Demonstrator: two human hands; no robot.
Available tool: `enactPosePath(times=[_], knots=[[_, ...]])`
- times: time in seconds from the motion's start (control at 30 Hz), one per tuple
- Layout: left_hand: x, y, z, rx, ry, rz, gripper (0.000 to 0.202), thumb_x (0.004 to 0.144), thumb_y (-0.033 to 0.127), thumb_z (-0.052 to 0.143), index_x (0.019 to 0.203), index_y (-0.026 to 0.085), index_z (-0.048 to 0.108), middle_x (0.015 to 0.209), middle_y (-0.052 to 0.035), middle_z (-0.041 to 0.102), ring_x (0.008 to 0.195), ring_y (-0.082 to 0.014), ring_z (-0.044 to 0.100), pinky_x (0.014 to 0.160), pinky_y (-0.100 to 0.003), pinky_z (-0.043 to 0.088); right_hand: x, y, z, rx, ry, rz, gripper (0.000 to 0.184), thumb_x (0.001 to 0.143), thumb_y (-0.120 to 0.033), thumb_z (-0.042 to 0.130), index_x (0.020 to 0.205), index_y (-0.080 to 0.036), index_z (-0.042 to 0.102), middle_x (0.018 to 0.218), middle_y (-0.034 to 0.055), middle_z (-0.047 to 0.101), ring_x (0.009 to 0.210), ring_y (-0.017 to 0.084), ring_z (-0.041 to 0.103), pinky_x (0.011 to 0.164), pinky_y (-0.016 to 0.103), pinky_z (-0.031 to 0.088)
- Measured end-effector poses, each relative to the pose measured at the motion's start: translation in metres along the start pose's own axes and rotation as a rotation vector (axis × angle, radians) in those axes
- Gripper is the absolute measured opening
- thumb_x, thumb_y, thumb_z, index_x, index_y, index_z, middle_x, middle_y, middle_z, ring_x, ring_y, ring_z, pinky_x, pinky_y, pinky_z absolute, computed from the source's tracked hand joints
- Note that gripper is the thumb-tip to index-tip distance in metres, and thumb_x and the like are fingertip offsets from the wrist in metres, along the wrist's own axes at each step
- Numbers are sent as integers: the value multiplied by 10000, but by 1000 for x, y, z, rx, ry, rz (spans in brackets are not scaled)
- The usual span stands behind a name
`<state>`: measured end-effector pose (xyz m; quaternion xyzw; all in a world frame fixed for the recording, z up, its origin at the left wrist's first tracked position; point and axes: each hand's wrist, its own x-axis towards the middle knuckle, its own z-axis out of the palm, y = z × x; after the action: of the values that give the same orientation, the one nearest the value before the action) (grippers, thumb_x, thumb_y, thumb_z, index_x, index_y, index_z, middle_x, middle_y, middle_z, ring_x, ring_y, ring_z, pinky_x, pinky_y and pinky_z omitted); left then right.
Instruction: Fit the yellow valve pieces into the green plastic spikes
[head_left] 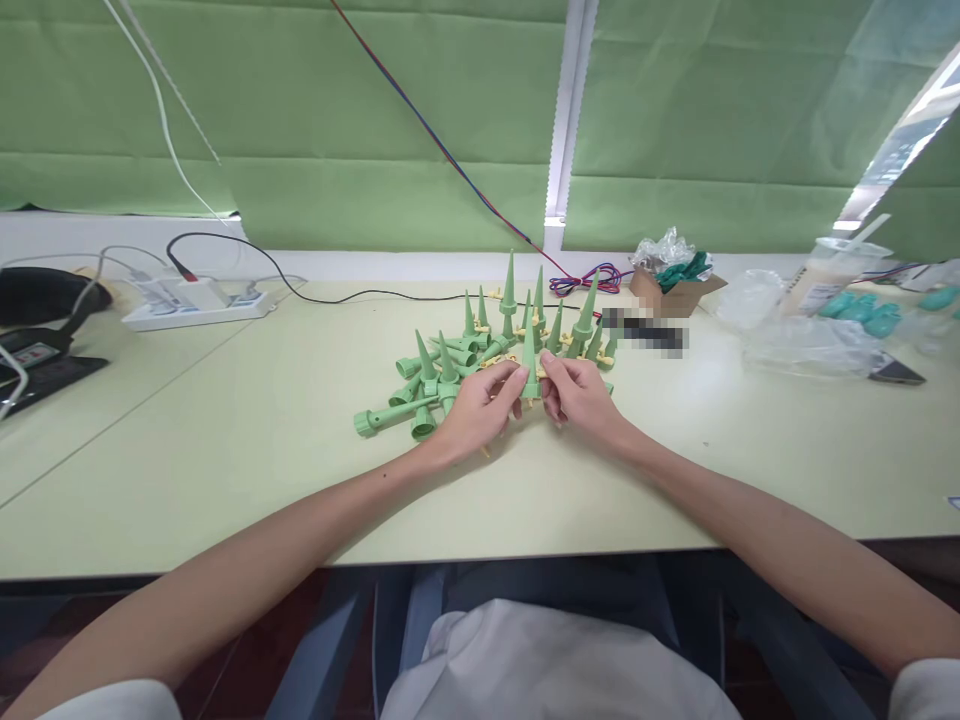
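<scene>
Behind the counter's front edge (540,530), left fingers (513,387) and right fingers (561,372) pinch one green spike (529,352), likely light, stiff, best held by its collar (532,389).

There are two bare hands (484,405), over a dozen green plastic spikes (529,362), one white power strip (199,317), and one brown cardboard box (686,299).

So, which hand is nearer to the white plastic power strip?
Left. The left hand is to the right of the white plastic power strip and closer to the person's body; the right hand is farther right, past the left hand.
</scene>
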<state>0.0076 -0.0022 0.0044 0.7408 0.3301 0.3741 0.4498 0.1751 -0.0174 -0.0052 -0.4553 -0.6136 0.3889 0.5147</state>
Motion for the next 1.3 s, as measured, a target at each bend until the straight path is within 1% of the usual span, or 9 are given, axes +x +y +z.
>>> enactPosePath(times=[0.13,0.23,0.43,0.63,0.8,0.97,1.07,1.17,1.3], knots=[[0,0,0,18,16,43,335,924,503,522,891,173,564,762,-26,564,597,-123,565,445,-213,439,1,2,-1,-12,-7,-25,585,918,-645,475,539,-201,452,368,-42,441,317,94,417,377,250,331],[0,-2,-1,30,1,65,317,918,486,531,874,173,559,805,-30,570,619,-122,589,457,-209,456,1,4,-1,-19,-18,-49,593,935,-616,469,508,-209,407,353,-47,405,315,93,406,381,254,322],[-1,-2,-3,58,-32,35,329,908,493,541,805,182,564,680,-18,592,540,-128,574,407,-221,423,0,4,-3,-27,-24,-31,598,941,-568,478,471,-216,367,328,-52,369,301,84,357,361,253,284],[-1,1,-3,161,18,96,327,892,446,580,707,183,529,615,-3,600,553,-135,590,488,-238,446,0,5,-3,-61,-6,-9,587,954,-471,466,446,-215,324,327,-52,336,317,74,316,369,247,254],[-1,1,-3,192,26,103,326,891,416,582,673,179,532,585,8,585,522,-123,571,497,-239,436,1,7,-3,-113,-8,-18,555,963,-445,433,473,-215,311,359,-56,313,355,75,290,399,255,231],[-1,1,-3,149,3,85,323,884,415,587,675,170,555,582,14,553,535,-130,597,485,-233,432,1,7,-3,-263,29,-102,515,961,-403,420,499,-208,299,423,-47,322,434,81,296,456,263,235],[0,-1,-4,93,-27,66,346,875,432,599,662,164,551,586,10,536,569,-147,632,465,-227,433,1,7,-3,-291,23,-105,504,962,-394,403,506,-209,293,434,-46,310,448,85,284,466,268,231],[1,-2,-6,46,-63,31,368,865,458,615,657,162,551,555,7,540,511,-136,602,424,-224,419,1,7,-3,-291,12,-97,498,960,-392,399,509,-211,290,438,-47,299,451,87,278,472,270,231],[2,-2,-8,-12,-102,6,361,855,461,638,676,156,566,563,-4,590,462,-118,569,409,-224,428,2,6,-3,-307,0,-109,489,961,-380,397,519,-213,273,453,-51,278,457,86,268,485,277,223]])
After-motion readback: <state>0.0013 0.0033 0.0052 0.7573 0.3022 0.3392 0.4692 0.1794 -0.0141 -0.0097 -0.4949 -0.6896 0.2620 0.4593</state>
